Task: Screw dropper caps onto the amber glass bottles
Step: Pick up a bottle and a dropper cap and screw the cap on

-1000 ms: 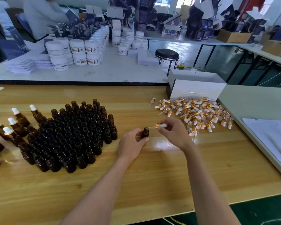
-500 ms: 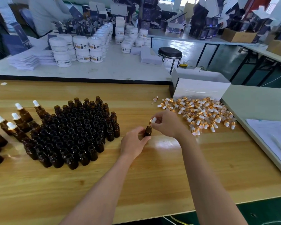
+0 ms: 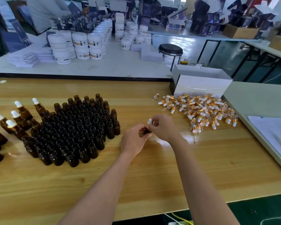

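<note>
My left hand [image 3: 134,140] grips a small amber bottle [image 3: 147,131] just above the wooden table [image 3: 152,176]. My right hand [image 3: 163,127] pinches a dropper cap [image 3: 150,121] with a white bulb and gold collar, seated upright on that bottle's neck. A dense cluster of open amber bottles [image 3: 75,129] stands to the left. Several capped bottles [image 3: 16,117] stand at the far left. A pile of loose dropper caps [image 3: 199,109] lies to the right.
A white box [image 3: 201,83] stands behind the cap pile. Papers [image 3: 272,132] lie on a pale table at right. White jars [image 3: 81,44] crowd the rear table, with a black stool [image 3: 170,49] and a person [image 3: 44,12] beyond.
The dropper cap went from lying sideways with its pipette tip at the bottle mouth to standing upright on the neck. My right hand closed in on the bottle.
</note>
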